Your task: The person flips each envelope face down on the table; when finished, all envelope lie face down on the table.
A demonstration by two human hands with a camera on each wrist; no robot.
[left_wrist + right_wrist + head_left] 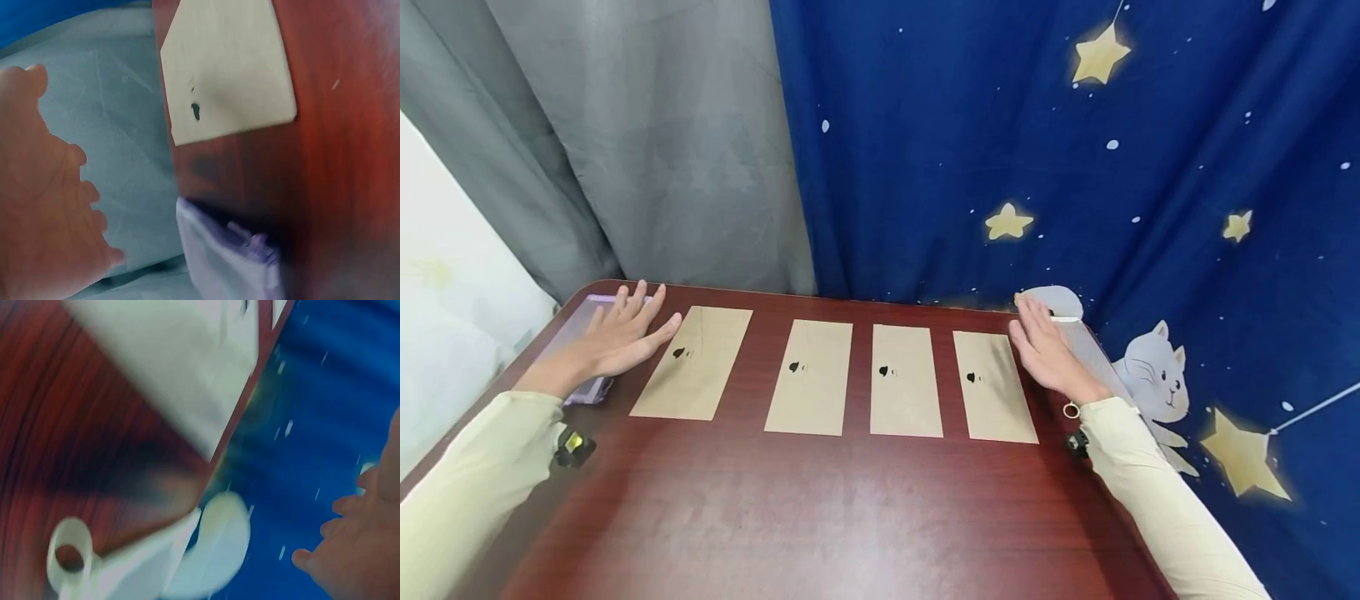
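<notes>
Several tan paper envelopes, each with a small black hat print, lie in a row on the table. My left hand [621, 333] is held with fingers spread and holds nothing. Under it, partly hidden, is a purple-edged pouch with a zip [231, 262]; the leftmost envelope [707, 375] lies just right of the fingers. My right hand [1052, 350], fingers extended and holding nothing, hovers beside the rightmost envelope [996, 404]. Below and right of this hand, a flat greyish item [1093, 350] lies along the table's right edge, partly covered. A pale ring [70, 525] shows near it.
Two middle envelopes, a left one [812, 392] and a right one [906, 396], lie between the hands. The brown table [805, 517] ends at a grey curtain [685, 167] and a blue star-patterned curtain [925, 167] behind. A printed cat figure [1157, 375] is at the right.
</notes>
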